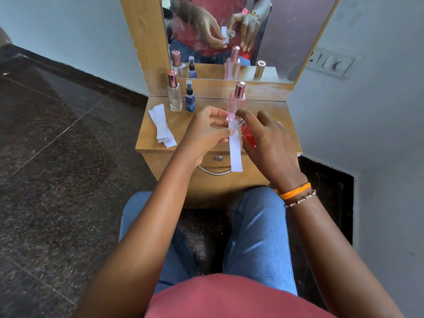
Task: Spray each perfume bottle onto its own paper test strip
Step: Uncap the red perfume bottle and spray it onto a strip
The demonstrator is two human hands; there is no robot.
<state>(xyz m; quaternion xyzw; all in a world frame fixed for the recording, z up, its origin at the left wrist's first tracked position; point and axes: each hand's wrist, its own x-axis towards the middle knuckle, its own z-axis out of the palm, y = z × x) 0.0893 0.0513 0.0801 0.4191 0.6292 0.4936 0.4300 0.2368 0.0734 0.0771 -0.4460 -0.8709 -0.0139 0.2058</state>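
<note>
A: What is the left hand [207, 128] doing?

B: It pinches the top of a white strip [235, 152] between thumb and fingers. The strip hangs down past the front edge of the tabletop [156, 138], over the drawer [213, 177].

A: And the right hand [271, 143]?

B: Closed around a red bottle [247, 134], tilted with its nozzle end just beside the top of the strip. The palm hides most of the bottle; only the silver neck and part of the red glass show. A finger sits over the top, but I cannot tell whether it presses.

A: The other bottles?

B: Three stand upright at the back. A clear bottle [174, 94] with a rose cap is at left, a small blue bottle [190, 98] just beside it, and a pink bottle [236, 99] further right, its base hidden behind the fingers.

A: More strips?

B: A loose pile [161, 126] lies on the left of the tabletop, overlapping so the count is unclear.

A: The mirror [229, 31]?

B: It reflects the hands and bottles, plus a loose rose cap whose real counterpart is out of sight behind the right hand.
</note>
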